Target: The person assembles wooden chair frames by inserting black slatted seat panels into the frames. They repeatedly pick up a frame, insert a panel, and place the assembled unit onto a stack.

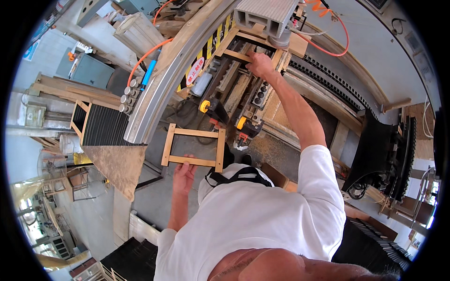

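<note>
My left hand (pixel 184 178) is closed on the lower bar of a small rectangular wooden frame (pixel 220 147), held up in front of my waist. The thumb lies over the bar. Farther off, my right arm reaches into a woodworking machine, where my right hand (pixel 260 64) grips the bar of a second wooden frame (pixel 235 55). That frame sits at the machine's far end, below a grey ribbed beam (pixel 265 14) and a round metal press head (pixel 279 40). Part of it is hidden by the hand and the machine.
Two clamps with yellow knobs (pixel 205 106) stand at the machine's near end. A long metal rail (pixel 161 89) runs along its left side, beside an orange hose (pixel 137 65). Stacked dark-sided frames (pixel 107 122) rest on a board at left. Sawdust (pixel 267 152) lies on the floor.
</note>
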The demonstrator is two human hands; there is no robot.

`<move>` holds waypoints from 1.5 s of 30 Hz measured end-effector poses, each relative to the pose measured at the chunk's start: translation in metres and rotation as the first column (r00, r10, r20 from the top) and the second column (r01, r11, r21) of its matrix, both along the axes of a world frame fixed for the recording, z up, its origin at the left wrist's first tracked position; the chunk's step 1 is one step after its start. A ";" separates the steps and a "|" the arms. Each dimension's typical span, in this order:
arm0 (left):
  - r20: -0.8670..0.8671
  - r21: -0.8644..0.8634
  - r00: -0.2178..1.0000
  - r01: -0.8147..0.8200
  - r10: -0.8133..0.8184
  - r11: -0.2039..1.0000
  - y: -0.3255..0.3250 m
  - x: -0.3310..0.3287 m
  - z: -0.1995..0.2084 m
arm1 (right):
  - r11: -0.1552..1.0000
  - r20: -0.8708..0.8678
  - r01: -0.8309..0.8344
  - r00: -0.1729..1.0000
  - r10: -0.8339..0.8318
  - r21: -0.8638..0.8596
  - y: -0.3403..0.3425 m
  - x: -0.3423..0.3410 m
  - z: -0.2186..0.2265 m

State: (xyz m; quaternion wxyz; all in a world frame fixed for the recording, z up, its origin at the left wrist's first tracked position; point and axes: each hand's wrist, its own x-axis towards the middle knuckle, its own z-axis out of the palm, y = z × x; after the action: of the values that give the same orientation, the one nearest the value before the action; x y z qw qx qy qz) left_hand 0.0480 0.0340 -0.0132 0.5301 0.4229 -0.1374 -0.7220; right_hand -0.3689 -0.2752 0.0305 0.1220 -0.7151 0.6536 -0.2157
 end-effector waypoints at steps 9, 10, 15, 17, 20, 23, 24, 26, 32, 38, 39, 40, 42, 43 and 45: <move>0.082 -0.055 0.994 -0.068 0.072 0.996 0.005 0.027 0.020 | 0.999 0.012 -0.023 1.000 0.023 -0.030 0.000 -0.007 -0.006; 0.109 -0.086 0.990 -0.084 0.093 0.993 0.008 0.034 0.025 | 0.999 -0.016 -0.028 0.999 0.029 0.041 0.002 0.000 0.002; 0.234 -0.232 0.952 -0.141 0.196 0.962 0.013 0.082 0.073 | 0.997 -0.029 -0.061 0.998 0.060 -0.041 -0.001 -0.006 -0.008; 0.314 -0.311 0.911 -0.168 0.268 0.935 0.017 0.106 0.094 | 0.999 -0.051 -0.034 0.998 0.032 -0.031 0.004 0.004 -0.001; 0.395 -0.391 0.843 -0.205 0.365 0.897 0.012 0.150 0.129 | 1.000 -0.100 0.004 0.995 -0.005 -0.010 0.005 -0.001 -0.004; 0.363 -0.504 0.821 -0.224 0.440 0.834 -0.004 0.214 0.155 | 0.997 -0.117 0.042 0.992 -0.050 -0.070 0.008 -0.002 -0.003; 0.346 -0.536 0.812 -0.240 0.470 0.809 -0.008 0.236 0.164 | 0.996 -0.130 0.064 0.989 -0.070 -0.056 0.011 0.008 0.004; 0.327 -0.598 0.793 -0.247 0.514 0.762 -0.026 0.278 0.187 | 0.978 -0.105 0.085 0.989 -0.107 -0.191 0.023 0.027 0.019; 0.300 -0.594 0.818 -0.243 0.492 0.767 -0.132 0.425 0.210 | 0.911 0.286 0.220 0.951 -0.120 -0.348 0.084 0.113 0.060; 0.422 -0.426 0.835 -0.161 0.353 0.890 -0.240 0.472 0.204 | 0.945 0.557 0.260 0.823 -0.111 -0.197 0.177 0.184 0.051; 0.556 -0.353 0.757 -0.158 0.342 0.922 -0.250 0.470 0.201 | 0.950 0.575 0.268 0.807 -0.130 -0.162 0.192 0.188 0.046; 0.680 -0.281 0.660 -0.167 0.319 0.945 -0.258 0.470 0.199 | 0.943 0.573 0.306 0.799 -0.181 -0.130 0.206 0.195 0.047; 0.790 -0.256 0.543 -0.132 0.286 0.958 -0.259 0.475 0.195 | 0.930 0.601 0.363 0.756 -0.261 -0.052 0.230 0.197 0.039; 0.856 -0.266 0.428 -0.117 0.290 0.957 -0.259 0.471 0.196 | 0.918 0.612 0.396 0.729 -0.307 -0.012 0.241 0.195 0.033; 0.940 -0.284 0.173 -0.075 0.293 0.956 -0.254 0.458 0.208 | 0.893 0.638 0.449 0.698 -0.325 -0.036 0.260 0.179 0.009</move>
State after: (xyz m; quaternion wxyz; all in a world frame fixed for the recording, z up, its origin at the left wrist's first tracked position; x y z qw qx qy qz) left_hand 0.5065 -0.2201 0.1946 0.4404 0.7488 -0.4503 -0.2064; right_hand -0.1899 -0.0149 0.0397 0.2116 -0.4585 0.6899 -0.5187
